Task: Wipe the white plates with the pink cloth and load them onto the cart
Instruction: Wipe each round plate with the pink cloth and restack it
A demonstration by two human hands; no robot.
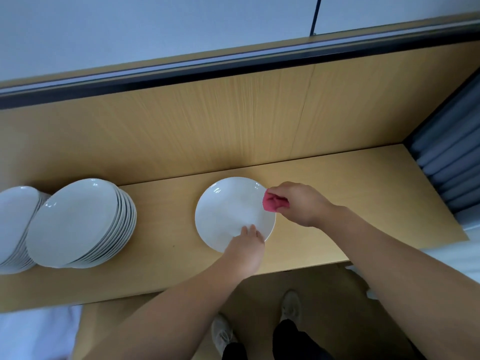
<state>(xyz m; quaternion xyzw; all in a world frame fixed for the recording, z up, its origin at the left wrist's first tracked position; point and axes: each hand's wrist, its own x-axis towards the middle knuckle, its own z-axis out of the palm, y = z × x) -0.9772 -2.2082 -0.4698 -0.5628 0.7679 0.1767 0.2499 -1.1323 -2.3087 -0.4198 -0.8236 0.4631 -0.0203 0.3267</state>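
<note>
A single white plate (228, 209) lies flat on the wooden counter (337, 203), near its middle. My left hand (246, 245) rests on the plate's near rim, with its fingers lying on the inner surface. My right hand (296, 203) grips a bunched pink cloth (272, 202) against the plate's right rim. To the left stands a tall stack of white plates (78, 222), and a second plate stack (15, 224) is partly cut off by the left edge of the view.
A wooden back panel (207, 120) rises behind the counter. Folded grey-blue fabric (452, 162) sits at the counter's right end. My feet (259, 323) stand on the floor below the counter's front edge. No cart is in view.
</note>
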